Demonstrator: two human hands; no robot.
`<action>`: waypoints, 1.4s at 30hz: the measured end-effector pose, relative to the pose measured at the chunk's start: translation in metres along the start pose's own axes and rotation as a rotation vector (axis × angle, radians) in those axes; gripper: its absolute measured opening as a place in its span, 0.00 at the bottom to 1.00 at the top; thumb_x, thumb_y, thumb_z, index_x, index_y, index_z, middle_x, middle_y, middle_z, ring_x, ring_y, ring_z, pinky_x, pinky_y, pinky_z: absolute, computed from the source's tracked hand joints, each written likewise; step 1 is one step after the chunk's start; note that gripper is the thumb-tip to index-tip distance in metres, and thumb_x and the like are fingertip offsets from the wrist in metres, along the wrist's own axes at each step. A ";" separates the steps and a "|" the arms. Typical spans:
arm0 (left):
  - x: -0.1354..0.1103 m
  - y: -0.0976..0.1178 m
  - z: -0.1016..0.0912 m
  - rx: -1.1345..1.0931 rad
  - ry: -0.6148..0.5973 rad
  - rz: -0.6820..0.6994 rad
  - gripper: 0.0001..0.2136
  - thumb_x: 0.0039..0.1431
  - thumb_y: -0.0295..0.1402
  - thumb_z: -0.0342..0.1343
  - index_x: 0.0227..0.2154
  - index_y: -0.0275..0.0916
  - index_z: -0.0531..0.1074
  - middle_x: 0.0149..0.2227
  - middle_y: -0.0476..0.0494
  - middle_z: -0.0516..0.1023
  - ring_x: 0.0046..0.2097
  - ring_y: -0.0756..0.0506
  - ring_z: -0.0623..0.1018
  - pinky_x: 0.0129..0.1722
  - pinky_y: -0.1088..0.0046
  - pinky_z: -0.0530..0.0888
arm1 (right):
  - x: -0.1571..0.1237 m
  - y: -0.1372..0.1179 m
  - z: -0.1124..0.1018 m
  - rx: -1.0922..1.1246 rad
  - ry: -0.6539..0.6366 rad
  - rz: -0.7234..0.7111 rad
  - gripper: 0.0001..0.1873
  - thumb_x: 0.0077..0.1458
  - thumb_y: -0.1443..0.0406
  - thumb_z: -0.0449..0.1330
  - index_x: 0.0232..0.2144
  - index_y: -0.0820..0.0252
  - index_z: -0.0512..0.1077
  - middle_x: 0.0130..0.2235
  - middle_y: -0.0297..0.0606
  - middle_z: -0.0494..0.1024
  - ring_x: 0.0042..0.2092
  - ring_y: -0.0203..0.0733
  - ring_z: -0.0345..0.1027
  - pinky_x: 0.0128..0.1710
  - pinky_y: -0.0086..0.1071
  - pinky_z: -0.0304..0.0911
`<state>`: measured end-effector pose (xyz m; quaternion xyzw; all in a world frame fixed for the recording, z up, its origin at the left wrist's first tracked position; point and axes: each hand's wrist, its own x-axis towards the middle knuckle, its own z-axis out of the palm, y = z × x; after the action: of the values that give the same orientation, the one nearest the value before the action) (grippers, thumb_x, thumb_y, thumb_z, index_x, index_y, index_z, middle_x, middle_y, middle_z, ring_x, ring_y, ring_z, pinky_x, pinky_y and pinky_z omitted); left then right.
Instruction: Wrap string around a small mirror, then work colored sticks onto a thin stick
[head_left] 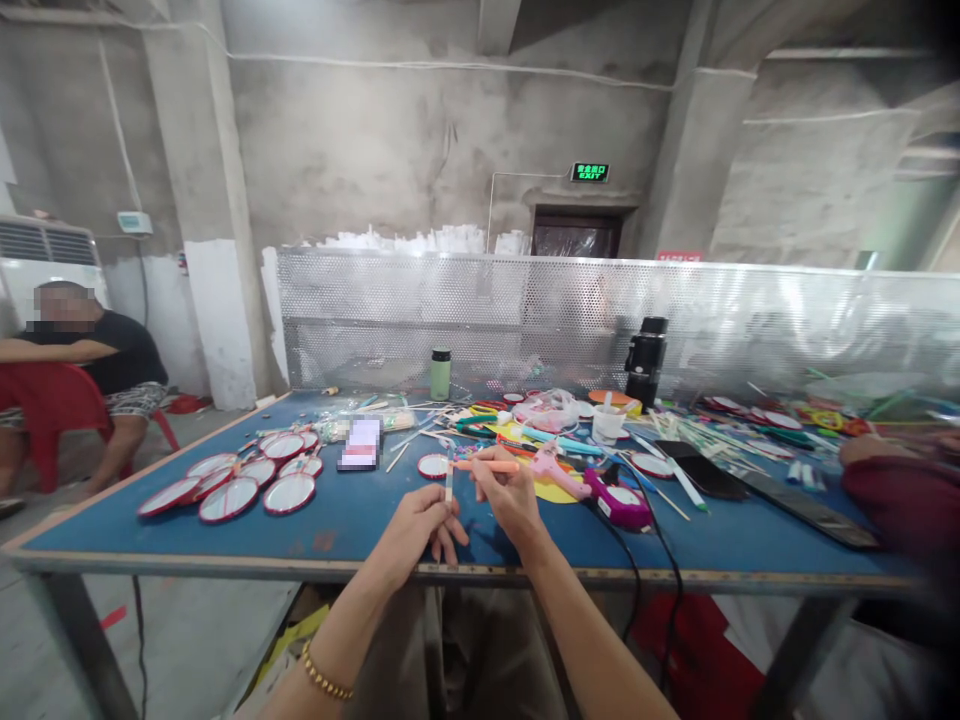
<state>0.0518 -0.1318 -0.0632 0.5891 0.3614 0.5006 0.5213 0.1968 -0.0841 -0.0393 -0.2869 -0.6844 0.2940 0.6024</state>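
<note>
Near the table's front edge, my left hand (421,522) pinches a thin pale flat stick (448,482) upright between thumb and fingers. My right hand (506,492) grips an orange marker pen (486,466), its tip pointing left at the stick; whether it touches cannot be made out. Just behind the stick lies a round white disc with a red rim (431,466). Right of my right hand are a pink glue gun (559,472) and a purple device (621,502) with black cords.
Several red-rimmed discs (289,493) lie at the left, near a phone (361,443). Behind stand a green bottle (440,375) and a black thermos (646,365). Loose sticks and pens clutter the right. A co-worker's sleeve (900,495) reaches in there; another person (120,345) sits far left.
</note>
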 end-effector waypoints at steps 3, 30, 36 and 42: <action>0.000 0.000 0.001 -0.020 0.025 -0.012 0.09 0.54 0.37 0.50 0.30 0.36 0.63 0.23 0.42 0.78 0.17 0.50 0.74 0.15 0.81 0.58 | 0.000 0.001 -0.001 0.002 -0.020 0.016 0.10 0.54 0.60 0.57 0.27 0.61 0.71 0.18 0.28 0.68 0.16 0.30 0.59 0.16 0.24 0.54; 0.001 -0.002 -0.001 -0.032 -0.002 0.012 0.08 0.55 0.36 0.49 0.29 0.36 0.64 0.23 0.42 0.78 0.17 0.49 0.75 0.14 0.81 0.58 | 0.000 -0.003 -0.001 -0.011 -0.002 -0.008 0.10 0.55 0.60 0.58 0.26 0.61 0.71 0.18 0.28 0.68 0.17 0.31 0.60 0.18 0.25 0.57; 0.002 -0.002 -0.002 -0.030 -0.007 0.014 0.07 0.55 0.35 0.48 0.29 0.36 0.64 0.23 0.42 0.78 0.17 0.49 0.75 0.14 0.81 0.59 | 0.000 -0.005 -0.002 -0.028 -0.012 -0.004 0.11 0.55 0.60 0.57 0.26 0.61 0.71 0.18 0.29 0.69 0.17 0.30 0.61 0.18 0.24 0.57; 0.002 -0.005 -0.003 -0.034 -0.014 0.012 0.07 0.56 0.35 0.48 0.29 0.36 0.64 0.22 0.43 0.78 0.17 0.49 0.75 0.14 0.81 0.58 | 0.000 -0.003 -0.002 -0.029 -0.035 -0.003 0.11 0.55 0.60 0.57 0.26 0.61 0.71 0.16 0.27 0.67 0.16 0.31 0.62 0.18 0.24 0.58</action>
<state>0.0502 -0.1282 -0.0680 0.5859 0.3454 0.5056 0.5308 0.1987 -0.0857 -0.0372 -0.2894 -0.6993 0.2882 0.5867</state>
